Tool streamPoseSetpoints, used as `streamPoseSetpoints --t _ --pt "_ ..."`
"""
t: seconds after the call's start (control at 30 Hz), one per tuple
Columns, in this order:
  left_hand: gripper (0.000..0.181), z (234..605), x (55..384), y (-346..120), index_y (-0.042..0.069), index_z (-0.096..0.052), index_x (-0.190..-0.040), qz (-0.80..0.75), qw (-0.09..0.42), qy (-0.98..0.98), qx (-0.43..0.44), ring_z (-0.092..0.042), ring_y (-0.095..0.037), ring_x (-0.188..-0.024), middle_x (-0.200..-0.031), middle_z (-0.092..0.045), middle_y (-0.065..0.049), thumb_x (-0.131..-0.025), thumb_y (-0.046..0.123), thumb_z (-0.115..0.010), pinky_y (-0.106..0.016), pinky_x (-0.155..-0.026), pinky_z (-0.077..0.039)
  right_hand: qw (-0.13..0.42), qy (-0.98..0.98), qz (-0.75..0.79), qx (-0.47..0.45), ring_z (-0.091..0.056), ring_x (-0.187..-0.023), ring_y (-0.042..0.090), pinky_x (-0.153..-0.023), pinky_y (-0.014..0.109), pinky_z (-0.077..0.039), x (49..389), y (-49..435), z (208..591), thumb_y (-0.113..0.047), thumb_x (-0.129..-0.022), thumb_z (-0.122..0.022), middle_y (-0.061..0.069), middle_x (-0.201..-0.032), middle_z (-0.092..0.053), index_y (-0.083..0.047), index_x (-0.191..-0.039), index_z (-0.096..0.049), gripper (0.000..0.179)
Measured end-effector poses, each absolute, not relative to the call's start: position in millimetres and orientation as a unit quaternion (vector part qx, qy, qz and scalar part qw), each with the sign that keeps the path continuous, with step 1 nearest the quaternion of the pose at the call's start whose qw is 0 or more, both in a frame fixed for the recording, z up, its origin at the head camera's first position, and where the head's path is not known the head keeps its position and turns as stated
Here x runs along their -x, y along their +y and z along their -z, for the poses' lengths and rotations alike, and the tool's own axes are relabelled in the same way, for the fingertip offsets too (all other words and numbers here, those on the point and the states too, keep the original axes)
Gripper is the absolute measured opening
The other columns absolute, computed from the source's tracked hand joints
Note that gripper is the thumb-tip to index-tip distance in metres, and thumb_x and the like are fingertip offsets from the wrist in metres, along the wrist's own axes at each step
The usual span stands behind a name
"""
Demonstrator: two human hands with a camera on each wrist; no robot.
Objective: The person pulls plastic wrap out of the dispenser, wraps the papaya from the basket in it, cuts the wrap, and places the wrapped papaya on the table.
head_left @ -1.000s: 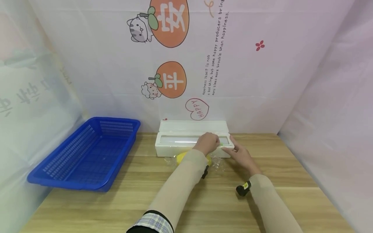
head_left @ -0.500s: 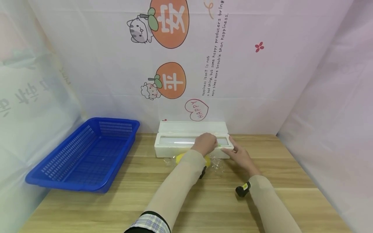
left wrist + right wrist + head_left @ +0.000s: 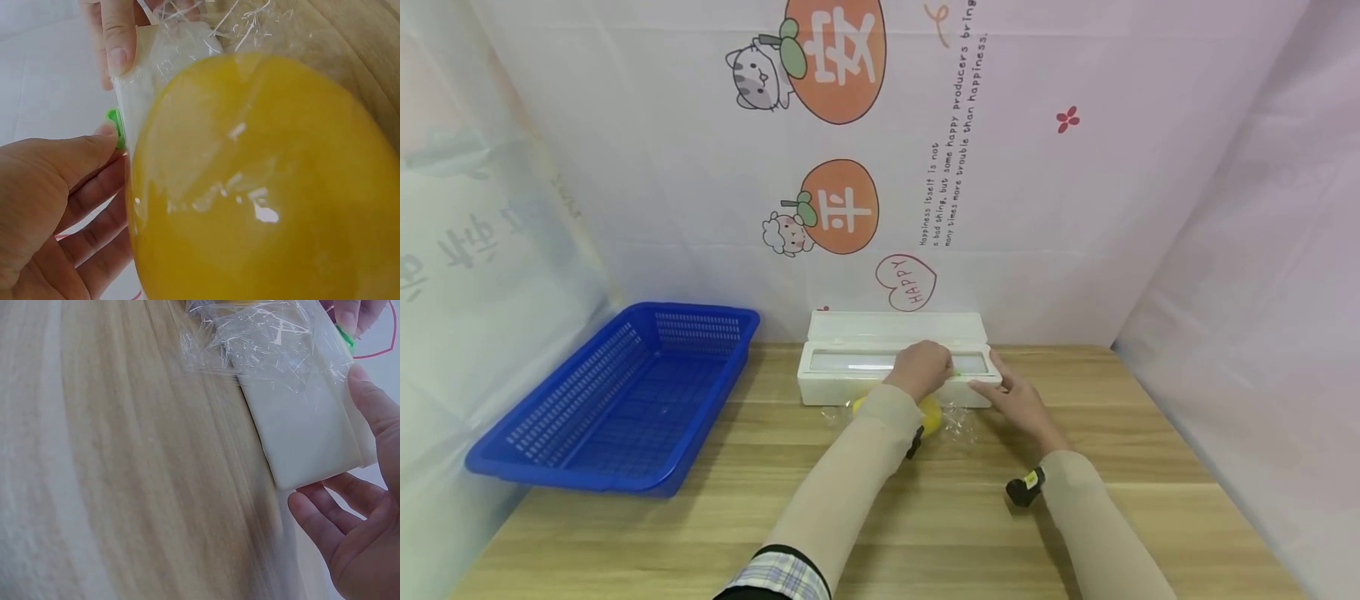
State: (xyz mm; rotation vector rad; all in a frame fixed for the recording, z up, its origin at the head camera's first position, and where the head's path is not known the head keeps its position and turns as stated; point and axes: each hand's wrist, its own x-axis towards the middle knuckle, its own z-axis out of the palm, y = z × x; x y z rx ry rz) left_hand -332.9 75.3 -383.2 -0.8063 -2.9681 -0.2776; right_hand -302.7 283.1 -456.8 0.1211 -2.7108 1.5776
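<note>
A long white cling film dispenser (image 3: 831, 390) lies near the back of the table, its lid (image 3: 895, 326) raised. My left hand (image 3: 921, 367) pinches a small green slide cutter (image 3: 115, 128) between thumb and finger at the dispenser's front edge. At the right end, my right hand (image 3: 1021, 406) holds the box, thumb on the top edge and fingers around the end (image 3: 369, 537). In front of the box sits a smooth, rounded yellow thing (image 3: 262, 169) under clear cling film (image 3: 269, 337); its kind is not clear, and my left forearm hides part of it.
A blue perforated plastic basket (image 3: 677, 454) stands on the left of the wooden table (image 3: 970, 533). Printed white cloth (image 3: 1037, 208) hangs close behind the dispenser and along both sides.
My left hand has slid a short way left along the dispenser's front edge, and the green cutter has moved with it. The right hand stays in place at the right end.
</note>
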Motion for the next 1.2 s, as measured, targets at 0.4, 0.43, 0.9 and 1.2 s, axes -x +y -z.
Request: streamPoseSetpoints --t 0.4,0.43,0.9,1.2 --pt "0.019 384.4 336.1 62.4 0.015 -0.077 -0.101 0.107 0.011 -0.959 0.263 -0.065 -0.012 -0.091 -0.101 -0.073 0.004 -0.101 0.026 -0.061 -0.029 -0.084 -0.054 0.004 -0.87 -0.493 -0.037 -0.056 -0.122 0.037 -0.093 0.04 -0.053 302.9 281.8 455.3 -0.054 -0.092 -0.066 0.027 -0.153 -0.037 -0.033 -0.16 -0.015 0.087" --pt "0.019 384.6 336.4 60.4 0.015 -0.077 -0.101 0.107 0.011 -0.959 0.263 -0.065 -0.012 -0.092 -0.101 -0.073 0.004 -0.101 0.026 -0.061 -0.029 -0.086 -0.054 0.004 -0.871 -0.491 -0.037 -0.055 -0.123 0.038 -0.094 0.041 -0.052 302.4 282.2 454.5 -0.054 -0.092 -0.066 0.027 -0.153 -0.036 -0.033 -0.16 -0.015 0.087" --pt "0.019 387.8 335.2 38.6 0.015 -0.076 -0.106 0.139 0.005 -0.955 0.263 -0.065 -0.012 -0.098 -0.103 -0.072 0.004 -0.1 0.028 -0.064 -0.029 -0.091 -0.053 0.011 -0.867 -0.495 -0.051 -0.047 -0.131 0.043 -0.1 0.048 -0.048 301.8 281.5 455.3 -0.049 -0.094 -0.067 0.025 -0.156 -0.03 -0.025 -0.161 -0.014 0.088" --pt "0.018 387.9 332.9 24.3 0.015 -0.075 -0.109 0.145 0.01 -0.955 0.259 -0.064 -0.013 -0.1 -0.105 -0.072 0.003 -0.101 0.025 -0.062 -0.03 -0.093 -0.051 0.008 -0.861 -0.506 -0.047 -0.049 -0.13 0.041 -0.096 0.044 -0.051 301.0 281.0 456.2 -0.049 -0.093 -0.068 0.022 -0.159 -0.026 -0.027 -0.161 -0.015 0.088"
